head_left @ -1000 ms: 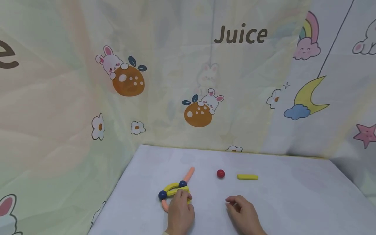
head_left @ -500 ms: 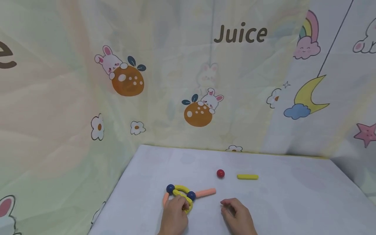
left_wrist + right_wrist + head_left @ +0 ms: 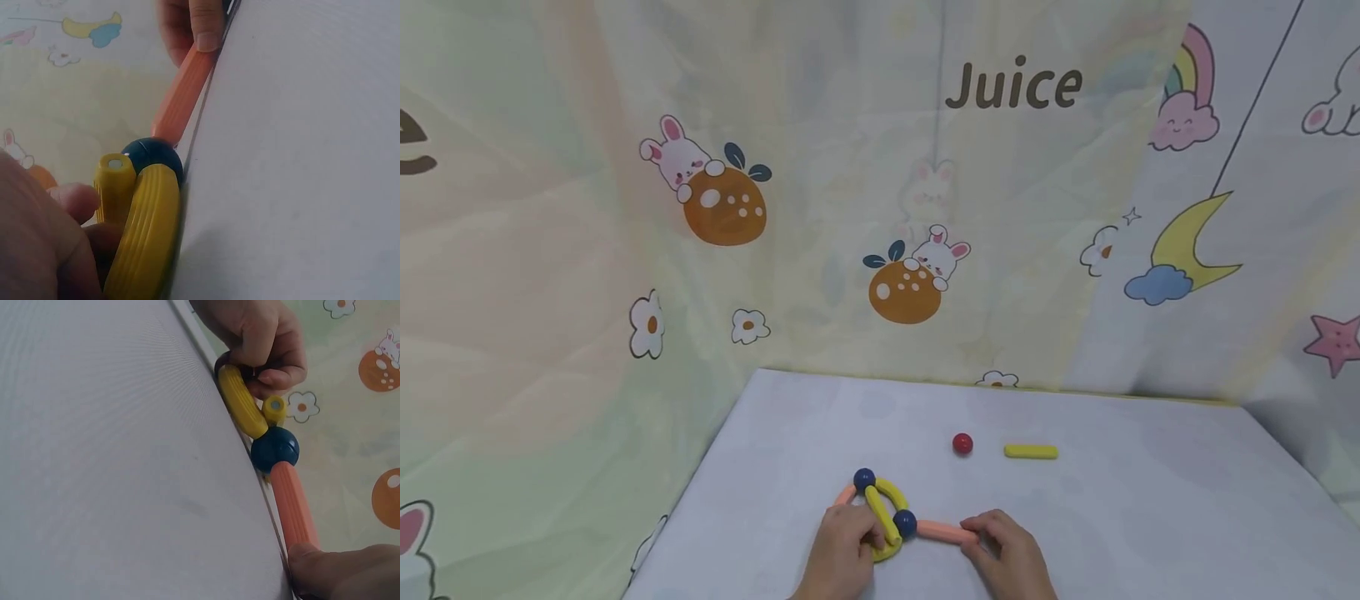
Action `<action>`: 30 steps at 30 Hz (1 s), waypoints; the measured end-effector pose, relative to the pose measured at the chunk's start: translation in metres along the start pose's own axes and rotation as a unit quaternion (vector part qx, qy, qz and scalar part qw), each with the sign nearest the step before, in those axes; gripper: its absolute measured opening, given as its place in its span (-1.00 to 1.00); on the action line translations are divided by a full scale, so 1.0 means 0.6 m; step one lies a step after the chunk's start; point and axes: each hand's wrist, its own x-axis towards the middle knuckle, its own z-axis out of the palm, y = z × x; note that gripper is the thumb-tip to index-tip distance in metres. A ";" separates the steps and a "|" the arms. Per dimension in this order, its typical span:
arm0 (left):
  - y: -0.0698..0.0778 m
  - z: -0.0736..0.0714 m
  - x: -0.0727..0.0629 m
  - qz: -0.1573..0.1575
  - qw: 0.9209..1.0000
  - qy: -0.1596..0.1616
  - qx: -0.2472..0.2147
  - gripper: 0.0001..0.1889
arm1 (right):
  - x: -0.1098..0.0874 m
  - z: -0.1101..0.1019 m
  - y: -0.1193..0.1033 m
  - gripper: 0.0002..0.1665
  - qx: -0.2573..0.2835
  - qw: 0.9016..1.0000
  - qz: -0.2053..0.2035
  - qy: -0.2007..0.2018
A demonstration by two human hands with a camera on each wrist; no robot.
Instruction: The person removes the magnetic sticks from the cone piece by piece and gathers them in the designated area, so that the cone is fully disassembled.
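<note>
rod (image 3: 942, 532) in right hand (image 3: 1011, 554), touching blue ball (image 3: 906, 523)

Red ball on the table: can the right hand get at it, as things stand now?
Probably yes: nothing seems to lie between the right hand and the red ball, though that hand pinches the straight pink stick and would likely have to release it first.

Low in the head view, just left of centre, the left hand (image 3: 842, 546) grips a rod-and-ball frame (image 3: 881, 513). A curved yellow rod (image 3: 893, 493) links its upper navy ball (image 3: 864, 479) to a lower navy ball (image 3: 906, 523); a straight salmon rod (image 3: 942, 531) extends rightward, its far end pinched by the right hand (image 3: 1011, 554).
</note>
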 end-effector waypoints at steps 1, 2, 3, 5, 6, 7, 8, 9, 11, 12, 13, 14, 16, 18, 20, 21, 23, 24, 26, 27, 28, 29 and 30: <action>-0.001 0.000 0.000 -0.007 1.000 0.010 0.007 -0.54 | 0.000 0.000 0.000 -0.77 -0.003 1.000 0.000 -0.004; -0.002 -0.001 0.000 -0.014 1.000 0.021 0.016 -0.54 | 0.000 0.000 0.000 -0.76 -0.006 1.000 0.001 -0.009; -0.003 -0.001 0.000 -0.020 0.999 0.031 0.028 -0.54 | 0.001 0.000 -0.001 -0.76 -0.008 1.000 0.005 -0.014; -0.005 -0.001 0.001 -0.034 0.997 0.054 0.051 -0.54 | 0.001 -0.001 -0.002 -0.75 -0.010 1.000 0.012 -0.024; -0.006 -0.001 0.001 -0.040 0.995 0.065 0.061 -0.54 | 0.001 -0.001 -0.002 -0.75 -0.012 0.999 0.015 -0.028; -0.006 -0.001 0.001 -0.044 0.994 0.075 0.068 -0.55 | 0.000 -0.001 -0.001 -0.75 -0.011 0.999 0.012 -0.034; -0.005 -0.001 0.001 -0.044 0.993 0.084 0.075 -0.56 | 0.000 -0.002 -0.001 -0.75 -0.009 0.999 0.008 -0.040; -0.005 0.000 0.001 -0.040 0.992 0.090 0.076 -0.58 | -0.001 -0.002 0.001 -0.76 -0.008 0.999 -0.001 -0.046; 0.000 0.003 0.002 -0.013 0.992 0.095 0.079 -0.66 | -0.003 -0.003 0.003 -0.75 -0.002 0.998 -0.025 -0.058; 0.002 0.005 0.003 0.007 0.992 0.093 0.085 -0.71 | -0.004 -0.002 0.005 -0.74 0.000 0.997 -0.041 -0.061; 0.005 0.008 0.003 0.026 0.992 0.087 0.093 -0.76 | -0.004 -0.001 0.007 -0.73 0.004 0.996 -0.058 -0.062; 0.008 0.010 0.003 0.041 0.991 0.079 0.102 -0.79 | -0.005 0.000 0.008 -0.72 0.008 0.996 -0.072 -0.061; 0.012 0.014 0.004 0.054 0.989 0.059 0.122 -0.75 | -0.007 0.001 0.009 -0.70 0.014 0.994 -0.094 -0.057; 0.015 0.018 0.003 0.045 0.988 0.038 0.143 -0.66 | -0.010 0.002 0.009 -0.71 0.018 0.992 -0.112 -0.050; 0.016 0.021 0.003 0.023 0.988 0.018 0.152 -0.62 | -0.011 0.000 0.007 -0.72 0.021 0.991 -0.120 -0.049; 0.017 0.022 0.004 0.012 0.988 0.010 0.154 -0.61 | -0.012 0.000 0.007 -0.73 0.020 0.991 -0.124 -0.048; 0.019 0.024 0.006 -0.005 0.987 -0.003 0.159 -0.61 | -0.013 -0.002 0.007 -0.74 0.013 0.990 -0.128 -0.048; 0.020 0.025 0.007 -0.013 0.987 -0.009 0.159 -0.61 | -0.013 -0.003 0.008 -0.76 0.011 0.991 -0.126 -0.050; 0.023 0.024 0.009 -0.029 0.988 -0.018 0.153 -0.62 | -0.012 -0.004 0.009 -0.80 0.009 0.991 -0.122 -0.053; 0.024 0.024 0.010 -0.037 0.987 -0.022 0.153 -0.62 | -0.012 -0.003 0.009 -0.81 0.010 0.991 -0.121 -0.055; 0.025 0.023 0.010 -0.041 0.987 -0.023 0.151 -0.63 | -0.011 -0.003 0.009 -0.82 0.012 0.991 -0.121 -0.057; 0.026 0.023 0.010 -0.045 0.987 -0.025 0.150 -0.63 | -0.010 -0.003 0.009 -0.83 0.015 0.991 -0.123 -0.058; 0.026 0.022 0.010 -0.046 0.987 -0.026 0.149 -0.63 | -0.009 -0.002 0.010 -0.84 0.017 0.990 -0.127 -0.059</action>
